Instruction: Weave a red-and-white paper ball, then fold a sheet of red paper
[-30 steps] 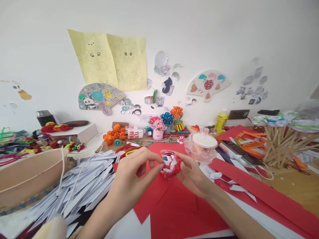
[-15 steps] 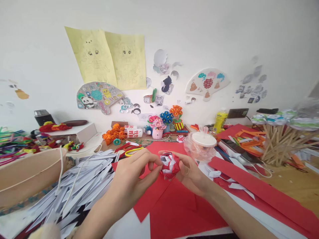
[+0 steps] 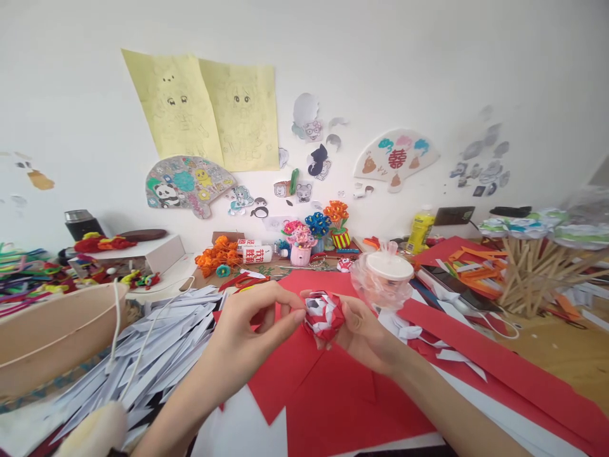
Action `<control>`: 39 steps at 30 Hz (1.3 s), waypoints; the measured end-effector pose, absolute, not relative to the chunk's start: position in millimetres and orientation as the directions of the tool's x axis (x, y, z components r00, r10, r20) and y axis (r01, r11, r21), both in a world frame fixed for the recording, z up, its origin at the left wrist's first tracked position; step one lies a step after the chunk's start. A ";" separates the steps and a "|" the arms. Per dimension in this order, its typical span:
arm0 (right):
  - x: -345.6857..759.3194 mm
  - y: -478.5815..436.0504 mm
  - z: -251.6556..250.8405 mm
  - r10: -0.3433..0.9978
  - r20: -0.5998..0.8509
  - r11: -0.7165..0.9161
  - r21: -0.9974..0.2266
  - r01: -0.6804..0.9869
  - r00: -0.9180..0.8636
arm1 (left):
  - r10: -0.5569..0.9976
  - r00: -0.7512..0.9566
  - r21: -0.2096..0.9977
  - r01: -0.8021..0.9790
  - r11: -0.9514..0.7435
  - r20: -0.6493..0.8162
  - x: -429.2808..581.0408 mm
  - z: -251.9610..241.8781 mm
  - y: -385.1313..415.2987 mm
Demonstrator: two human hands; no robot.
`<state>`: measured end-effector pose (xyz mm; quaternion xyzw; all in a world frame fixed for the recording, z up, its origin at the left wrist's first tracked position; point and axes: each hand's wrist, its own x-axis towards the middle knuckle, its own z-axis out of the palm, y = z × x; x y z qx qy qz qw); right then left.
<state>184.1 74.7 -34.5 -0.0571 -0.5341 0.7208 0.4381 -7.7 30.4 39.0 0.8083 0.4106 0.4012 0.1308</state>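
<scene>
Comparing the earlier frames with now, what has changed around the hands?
The left hand has eased slightly left: its fingertips now sit at the left edge of the red-and-white paper ball, overlapping it less, and it hides more of the yellow loop. The right hand keeps holding the ball; the red paper and white strips stayed put.

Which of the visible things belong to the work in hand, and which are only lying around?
Likely part of the work:
ball of folded red and white paper, held in the right hand, left hand at its edge
flat red paper sheets underneath
pile of loose white paper strips

Likely just lying around:
yellow plastic bottle
black flask with silver cap
bouquet of blue flowers
</scene>
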 end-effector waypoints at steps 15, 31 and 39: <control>185.0 73.8 -33.8 0.646 0.362 -0.110 -0.827 -0.552 -0.672 | 0.808 0.363 0.640 0.493 -0.589 0.465 -5.5 34.5 32.8; 186.2 73.5 -33.9 0.653 0.330 -0.110 -0.849 -0.517 -0.682 | 0.719 0.332 0.487 0.560 -0.671 0.610 -2.5 34.5 26.2; 186.8 74.4 -33.1 0.653 0.342 -0.113 -0.838 -0.533 -0.676 | 0.656 0.347 0.413 0.560 -0.718 0.670 0.4 35.5 26.1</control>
